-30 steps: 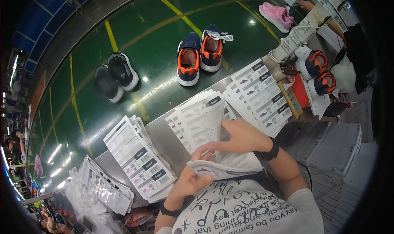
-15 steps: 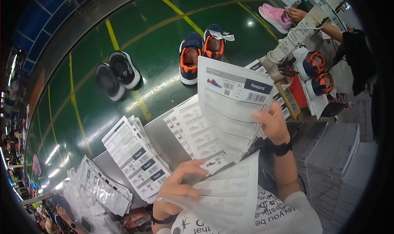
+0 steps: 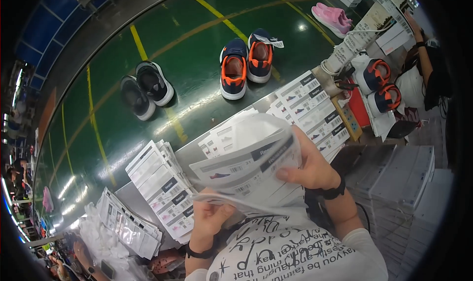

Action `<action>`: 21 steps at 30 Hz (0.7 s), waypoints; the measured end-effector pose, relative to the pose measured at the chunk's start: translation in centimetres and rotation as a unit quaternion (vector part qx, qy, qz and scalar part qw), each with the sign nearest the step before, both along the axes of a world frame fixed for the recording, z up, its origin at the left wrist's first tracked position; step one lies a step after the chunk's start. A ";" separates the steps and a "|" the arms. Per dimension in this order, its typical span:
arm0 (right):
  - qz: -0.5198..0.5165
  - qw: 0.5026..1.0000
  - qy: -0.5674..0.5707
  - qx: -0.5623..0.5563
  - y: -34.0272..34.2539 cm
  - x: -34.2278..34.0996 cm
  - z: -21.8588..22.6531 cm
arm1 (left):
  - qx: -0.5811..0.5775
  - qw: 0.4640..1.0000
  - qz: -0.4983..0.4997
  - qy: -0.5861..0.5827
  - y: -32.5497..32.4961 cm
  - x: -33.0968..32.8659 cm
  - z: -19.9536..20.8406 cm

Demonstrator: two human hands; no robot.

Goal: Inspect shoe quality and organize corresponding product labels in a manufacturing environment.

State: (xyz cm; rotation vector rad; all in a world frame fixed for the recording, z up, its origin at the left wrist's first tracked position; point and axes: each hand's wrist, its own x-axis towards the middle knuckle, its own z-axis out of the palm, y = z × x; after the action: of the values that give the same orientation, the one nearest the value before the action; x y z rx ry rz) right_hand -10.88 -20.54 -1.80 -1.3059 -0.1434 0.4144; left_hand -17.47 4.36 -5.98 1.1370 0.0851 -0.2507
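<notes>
Several white printed label sheets [image 3: 246,170], each with a dark strip, a barcode and a small shoe picture, are bent between my two hands. My right hand [image 3: 313,165] grips them at their right side, thumb on top. At their lower left edge my left hand [image 3: 211,218] is closed, fingers curled, on the blurred border of a sheet. Behind them, label sheets [image 3: 219,138] lie on the metal ledge, partly hidden. A fanned stack of label sheets [image 3: 160,187] lies left of my left hand; another stack of sheets [image 3: 310,111] is beyond my right hand.
On the green conveyor belt [image 3: 197,49] stand navy-and-orange shoes [image 3: 234,74], black shoes [image 3: 155,84] and pink shoes [image 3: 332,19]. Clear plastic bags [image 3: 103,236] lie at lower left. White boxes [image 3: 399,177] are stacked at right, near another person's arm [image 3: 422,59].
My right hand has brought its sheet down and left, over the sheets at my left hand. My left hand has closed on a sheet edge. The shoes on the belt have shifted slightly right.
</notes>
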 end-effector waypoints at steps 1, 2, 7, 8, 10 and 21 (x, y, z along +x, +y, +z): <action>-0.033 0.999 -0.019 -0.004 0.1 -0.3 -0.2 | -0.007 1.000 0.000 -0.016 0.3 -0.2 -0.6; -0.050 0.998 -0.033 -0.032 0.1 -0.7 -0.6 | 0.024 0.998 0.012 -0.050 0.0 0.1 -0.6; 0.042 0.986 -0.053 -0.150 -0.6 -1.9 -1.3 | 0.126 0.986 0.042 -0.101 0.3 -1.3 -2.7; 0.024 0.989 -0.049 -0.139 -0.1 -2.2 -1.3 | 0.140 0.982 0.067 -0.109 0.1 -1.5 -2.8; 0.054 0.988 -0.011 -0.145 -0.4 -2.7 -1.7 | 0.124 0.981 0.085 -0.125 0.0 -1.7 -3.3; 0.151 0.970 0.182 0.055 -0.9 -3.5 -3.8 | 0.103 0.992 0.067 0.036 -1.0 -1.0 -2.9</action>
State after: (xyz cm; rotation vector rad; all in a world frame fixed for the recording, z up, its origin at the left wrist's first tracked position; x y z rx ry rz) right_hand -14.33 -21.43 -5.60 -1.0803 -0.0537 0.8869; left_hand -18.46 3.34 -8.85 1.3214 0.2555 -0.1657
